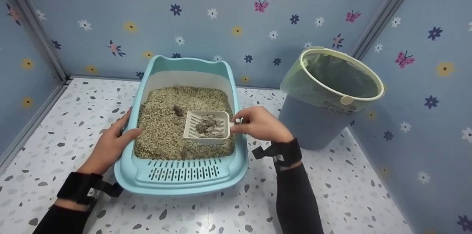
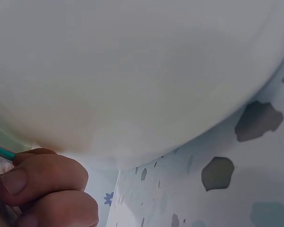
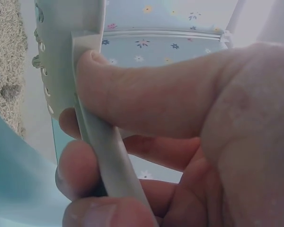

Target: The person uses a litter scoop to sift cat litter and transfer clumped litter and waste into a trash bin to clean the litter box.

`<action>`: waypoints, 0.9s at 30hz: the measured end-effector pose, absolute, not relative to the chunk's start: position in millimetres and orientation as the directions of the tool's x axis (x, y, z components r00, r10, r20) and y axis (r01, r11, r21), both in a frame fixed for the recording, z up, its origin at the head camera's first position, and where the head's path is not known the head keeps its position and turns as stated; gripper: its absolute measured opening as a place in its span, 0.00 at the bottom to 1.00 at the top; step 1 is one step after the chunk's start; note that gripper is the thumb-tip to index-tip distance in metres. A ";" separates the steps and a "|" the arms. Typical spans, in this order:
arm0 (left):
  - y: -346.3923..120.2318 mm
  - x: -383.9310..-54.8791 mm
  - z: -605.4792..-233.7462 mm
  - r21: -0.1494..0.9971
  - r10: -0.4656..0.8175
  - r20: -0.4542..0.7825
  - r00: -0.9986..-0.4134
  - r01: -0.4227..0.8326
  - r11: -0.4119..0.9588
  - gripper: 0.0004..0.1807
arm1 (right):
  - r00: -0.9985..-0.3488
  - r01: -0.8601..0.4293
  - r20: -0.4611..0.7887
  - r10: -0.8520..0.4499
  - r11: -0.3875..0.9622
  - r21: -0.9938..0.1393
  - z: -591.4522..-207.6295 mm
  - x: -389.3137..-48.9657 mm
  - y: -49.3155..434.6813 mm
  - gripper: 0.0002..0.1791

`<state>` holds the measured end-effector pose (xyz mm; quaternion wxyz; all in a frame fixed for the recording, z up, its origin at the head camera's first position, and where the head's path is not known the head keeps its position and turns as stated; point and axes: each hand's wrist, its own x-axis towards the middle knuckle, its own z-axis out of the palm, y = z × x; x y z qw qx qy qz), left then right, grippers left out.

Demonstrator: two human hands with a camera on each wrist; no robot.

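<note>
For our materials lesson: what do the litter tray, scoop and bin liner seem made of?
Litter tray: probably moulded plastic, smooth satin blue; rounded rim, slotted front.
Scoop: likely rigid pale plastic, smooth; slotted basket.
Bin liner: apparently thin plastic film, slightly glossy; translucent, creased folds.

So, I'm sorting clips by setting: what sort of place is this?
Probably a small pet-care corner, perhaps staged: a turquoise-and-white plastic litter box filled with granules, a rounded grey-blue bin with a translucent liner, and blue flower-and-butterfly wall panels.
</note>
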<state>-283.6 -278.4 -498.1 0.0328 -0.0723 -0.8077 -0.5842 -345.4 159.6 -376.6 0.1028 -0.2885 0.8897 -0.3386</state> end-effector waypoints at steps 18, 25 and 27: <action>-280.7 -284.4 -497.6 0.936 0.082 0.130 -0.988 0.149 0.318 0.43 | -0.880 -0.427 0.058 -0.472 0.729 -0.535 -316.5 -354.2 208.7 0.11; -278.9 -284.2 -497.4 0.940 0.083 0.130 -0.988 0.149 0.306 0.43 | -0.913 -0.380 0.073 -0.402 0.771 -0.511 -290.0 -355.2 231.9 0.13; -278.4 -284.6 -497.1 0.940 0.082 0.129 -0.988 0.148 0.308 0.43 | -0.920 -0.367 0.080 -0.383 0.774 -0.515 -283.1 -355.2 238.3 0.13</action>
